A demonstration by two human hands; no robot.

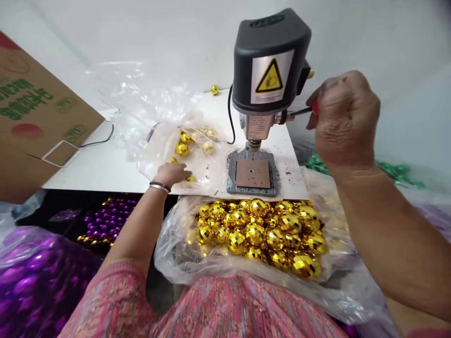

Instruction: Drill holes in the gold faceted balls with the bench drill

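**Two-Handed Drilling: Working Position and Markings**

The left hand (pixel 173 174) is low over the white table (pixel 289 185), near its front edge, fingers partly extended. A gold ball (pixel 190 178) shows at the fingertips; whether it is held cannot be told. Other gold balls (pixel 182 149) lie just beyond, partly under clear plastic. Recommended: take one ball at a time and seat it firmly.

To the right, the brown plate (pixel 252 172) bears no ball; its small hole lies below the chuck (pixel 254 144). Recommended: align the ball with the bit, keep fingertips clear, and brush off debris. The open bag (pixel 225 270) in front of the table is full of gold balls.

The right hand (pixel 347 119) is closed around the red-ended lever (pixel 299 111). Recommended: apply even, light pressure; a hard pull could crack a ball.

Markings, left to right: the cardboard box (pixel 45 119) has green lettering, not legible. The drill press (pixel 271 35) carries a yellow warning triangle (pixel 273 77); its small print and the lower nameplate (pixel 259 126) are unreadable.
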